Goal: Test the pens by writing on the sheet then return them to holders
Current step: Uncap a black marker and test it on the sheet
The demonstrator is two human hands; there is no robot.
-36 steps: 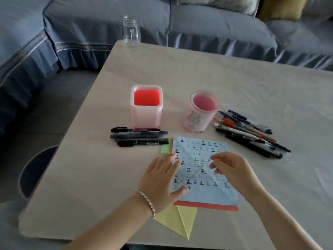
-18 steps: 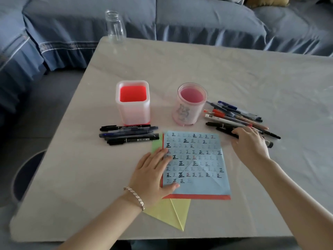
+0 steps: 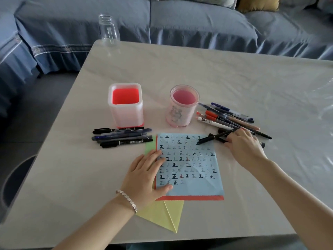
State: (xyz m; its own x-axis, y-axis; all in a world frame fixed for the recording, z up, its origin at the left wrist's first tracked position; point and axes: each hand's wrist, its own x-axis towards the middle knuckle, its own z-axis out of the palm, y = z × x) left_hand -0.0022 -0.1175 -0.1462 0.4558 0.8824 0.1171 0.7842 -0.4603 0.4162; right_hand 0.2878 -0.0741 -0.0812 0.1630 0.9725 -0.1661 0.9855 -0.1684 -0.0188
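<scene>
A blue sheet [image 3: 196, 179] covered in rows of written characters lies on the table, over red, green and yellow papers. My left hand [image 3: 146, 175] presses flat on its left edge. My right hand [image 3: 243, 147] pinches a black pen [image 3: 214, 137] that slants over the sheet's top right corner. A pile of several pens [image 3: 228, 118] lies to the right of the round pink holder [image 3: 182, 105]. Several dark pens [image 3: 122, 137] lie in a row in front of the square red holder [image 3: 126, 105]. Both holders stand empty.
An empty clear glass bottle [image 3: 109, 31] stands at the table's far left corner. A blue sofa [image 3: 198, 24] runs behind the table [image 3: 234, 73]. A yellow folded paper [image 3: 164, 215] sticks out below the sheet toward the near edge.
My right hand left the sheet, reached to the pen pile on the right and took hold of a black pen. My left hand stayed pressed on the sheet.
</scene>
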